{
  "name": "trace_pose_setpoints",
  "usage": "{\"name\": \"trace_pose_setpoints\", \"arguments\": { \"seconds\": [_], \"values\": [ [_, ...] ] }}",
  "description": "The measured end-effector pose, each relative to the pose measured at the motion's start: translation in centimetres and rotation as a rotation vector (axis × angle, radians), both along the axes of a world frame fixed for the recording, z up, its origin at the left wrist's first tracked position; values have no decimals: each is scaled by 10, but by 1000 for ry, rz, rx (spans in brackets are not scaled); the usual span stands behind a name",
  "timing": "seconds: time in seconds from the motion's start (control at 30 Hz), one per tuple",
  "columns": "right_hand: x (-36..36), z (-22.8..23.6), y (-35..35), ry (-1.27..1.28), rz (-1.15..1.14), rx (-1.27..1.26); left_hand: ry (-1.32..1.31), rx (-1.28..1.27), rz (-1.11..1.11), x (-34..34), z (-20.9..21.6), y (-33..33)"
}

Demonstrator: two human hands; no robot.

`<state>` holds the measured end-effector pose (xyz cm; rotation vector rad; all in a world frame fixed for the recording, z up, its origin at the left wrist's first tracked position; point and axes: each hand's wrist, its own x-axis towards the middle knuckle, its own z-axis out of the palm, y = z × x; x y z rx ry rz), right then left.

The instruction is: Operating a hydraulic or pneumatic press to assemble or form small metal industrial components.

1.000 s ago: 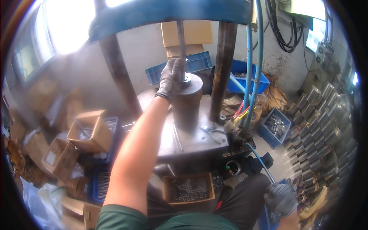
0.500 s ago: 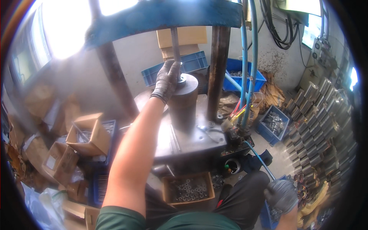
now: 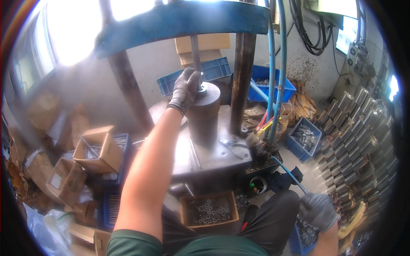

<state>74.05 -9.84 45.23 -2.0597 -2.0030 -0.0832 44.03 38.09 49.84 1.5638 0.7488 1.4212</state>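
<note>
My left hand point(image 3: 185, 88), in a grey glove, reaches forward to the top of a thick steel cylinder point(image 3: 205, 115). Its fingers are closed at the lower end of an upright steel rod point(image 3: 196, 53), and they partly hide where rod and cylinder meet. A small shiny ring-shaped part point(image 3: 203, 87) shows beside the fingertips on the cylinder's top. Down at the right, my gloved right hand point(image 3: 318, 211) is wrapped round the end of a blue lever point(image 3: 290, 174). Above the rod spans the blue crossbeam point(image 3: 183, 23) of a press.
Steel posts point(image 3: 244, 81) flank the cylinder on the metal press table point(image 3: 213, 158). Blue hoses point(image 3: 282, 64) run down at the right. A cardboard box of small metal rings point(image 3: 209, 211) lies below. Stacked metal cylinders point(image 3: 358, 136) fill the right; open cartons point(image 3: 102, 149) stand left.
The blue crossbeam has come down slightly. My right hand has moved a little up and to the right with the lever's end. My left hand stays at the rod, nearly unmoved.
</note>
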Motion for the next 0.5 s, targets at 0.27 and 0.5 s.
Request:
{"name": "trace_pose_setpoints", "arguments": {
  "seconds": [0.27, 0.5],
  "values": [
    [1, 4, 3, 10, 50, -125, 18, -8, 8, -6, -3, 4],
    [4, 13, 3, -38, 52, -171, 72, 43, 17, -5, -4, 4]
  ]
}}
